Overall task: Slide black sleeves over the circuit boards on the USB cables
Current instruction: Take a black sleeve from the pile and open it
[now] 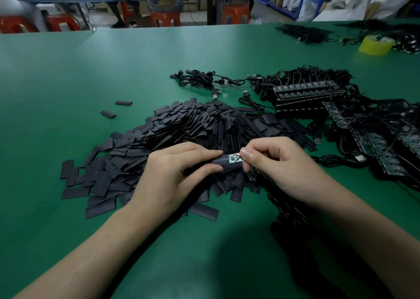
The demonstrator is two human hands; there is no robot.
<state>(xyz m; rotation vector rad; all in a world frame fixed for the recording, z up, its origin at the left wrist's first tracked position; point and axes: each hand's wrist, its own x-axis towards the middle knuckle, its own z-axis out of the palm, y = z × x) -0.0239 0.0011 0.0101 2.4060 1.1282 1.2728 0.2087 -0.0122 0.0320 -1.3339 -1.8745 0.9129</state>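
1. Left hand [172,173]: grip closed, thumb & fingers pinching one black sleeve [223,164] just above the pile of loose sleeves [181,128] on the green table [91,71].
2. Right hand [279,162]: grip closed, pinching the wire end of a circuit board [233,158]; the board sat partly inside the sleeve's mouth, the rest bare.
3. Judged: this unit was mid-insertion, not yet covered.
4. Many bare boards w/ cables [304,94] were stacked at right, so most work probably remained.
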